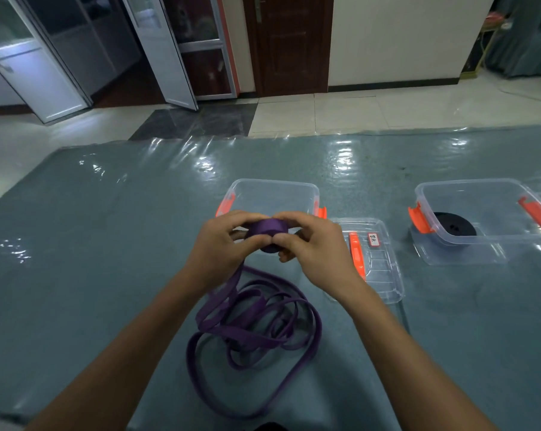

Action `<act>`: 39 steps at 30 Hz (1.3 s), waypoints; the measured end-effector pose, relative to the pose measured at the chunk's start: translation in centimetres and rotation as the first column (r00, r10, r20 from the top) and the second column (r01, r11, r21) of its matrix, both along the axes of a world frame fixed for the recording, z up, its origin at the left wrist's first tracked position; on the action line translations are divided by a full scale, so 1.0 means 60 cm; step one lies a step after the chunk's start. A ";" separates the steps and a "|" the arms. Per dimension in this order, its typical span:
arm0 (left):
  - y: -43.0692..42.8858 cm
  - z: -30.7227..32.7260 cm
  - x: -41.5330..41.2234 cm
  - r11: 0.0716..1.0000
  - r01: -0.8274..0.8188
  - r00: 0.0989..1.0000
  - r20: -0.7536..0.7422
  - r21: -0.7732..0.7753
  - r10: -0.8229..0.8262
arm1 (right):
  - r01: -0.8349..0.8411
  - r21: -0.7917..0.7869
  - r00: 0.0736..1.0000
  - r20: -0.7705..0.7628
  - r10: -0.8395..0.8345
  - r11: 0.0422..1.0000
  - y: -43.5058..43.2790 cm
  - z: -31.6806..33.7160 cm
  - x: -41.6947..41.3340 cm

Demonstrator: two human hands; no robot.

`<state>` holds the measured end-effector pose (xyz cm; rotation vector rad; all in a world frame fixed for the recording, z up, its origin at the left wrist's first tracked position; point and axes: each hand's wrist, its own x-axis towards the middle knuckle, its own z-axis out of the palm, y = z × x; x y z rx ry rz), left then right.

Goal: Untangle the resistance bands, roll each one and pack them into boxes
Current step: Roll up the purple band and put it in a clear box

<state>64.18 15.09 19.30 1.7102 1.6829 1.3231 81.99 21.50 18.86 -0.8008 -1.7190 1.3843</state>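
The bench [107, 244] is being covered by a grey-green cloth under a glossy clear sheet [201, 163], whose wrinkles are being lit by glare. At the near side, loose tangled loops of a purple band [253, 331] are being carried directly on it. Farther back, at the middle, an open clear box [275, 194] with orange latches is being supported, and just beside it, to the right, a clear lid [384, 275] is being kept flat. Well apart at the right, a second clear box [496, 237] is being borne, seemingly on another lid [443, 258].
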 end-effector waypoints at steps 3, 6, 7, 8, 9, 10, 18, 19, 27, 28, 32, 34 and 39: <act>0.003 -0.005 0.011 0.999 -0.052 0.977 0.210 0.008 0.049 | 0.016 -0.228 0.978 -0.201 -0.063 0.973 0.001 -0.007 -0.002; 0.006 -0.014 0.018 0.997 -0.068 0.936 0.344 -0.029 0.074 | 0.009 -0.350 0.951 -0.286 -0.116 0.937 -0.008 -0.018 -0.008; 0.007 -0.016 0.021 0.996 -0.076 0.908 0.410 -0.043 0.087 | 0.018 -0.374 0.941 -0.308 -0.143 0.927 -0.013 -0.021 -0.011; 0.007 -0.018 0.024 0.995 -0.085 0.874 0.475 -0.057 0.102 | 0.030 -0.396 0.927 -0.332 -0.173 0.918 -0.017 -0.025 -0.015; 0.007 -0.021 0.027 0.994 -0.086 0.842 0.529 -0.068 0.109 | 0.040 -0.414 0.912 -0.358 -0.203 0.909 -0.021 -0.029 -0.019; 0.006 -0.025 0.030 0.994 -0.079 0.820 0.562 -0.075 0.107 | 0.049 -0.427 0.899 -0.375 -0.226 0.903 -0.026 -0.033 -0.022; -0.004 -0.039 -0.002 0.989 -0.101 0.977 0.179 -0.105 0.119 | 0.142 0.049 0.989 0.032 -0.144 0.989 -0.010 -0.060 -0.002; -0.004 -0.035 -0.008 0.993 -0.082 0.994 0.064 -0.083 0.088 | 0.114 0.232 0.976 0.153 -0.152 0.966 -0.004 -0.060 0.005; -0.001 -0.009 0.009 0.994 -0.090 0.969 0.226 -0.056 0.101 | -0.006 0.067 0.996 0.094 0.000 0.998 0.018 -0.014 0.007; -0.001 -0.010 0.013 0.990 -0.128 0.929 0.341 -0.062 0.141 | 0.015 -0.018 1.000 0.010 -0.015 1.000 0.017 -0.014 0.005; 0.002 -0.018 0.021 0.977 -0.207 0.881 0.425 -0.047 0.207 | 0.034 -0.310 0.973 -0.206 -0.102 0.950 0.005 -0.021 -0.007; 0.003 -0.021 0.026 0.980 -0.192 0.890 0.413 -0.048 0.194 | 0.040 -0.401 0.952 -0.263 -0.157 0.915 0.000 -0.026 -0.010; 0.005 -0.025 0.027 0.983 -0.169 0.916 0.356 -0.070 0.183 | 0.078 -0.458 0.920 -0.308 -0.240 0.885 -0.011 -0.042 -0.015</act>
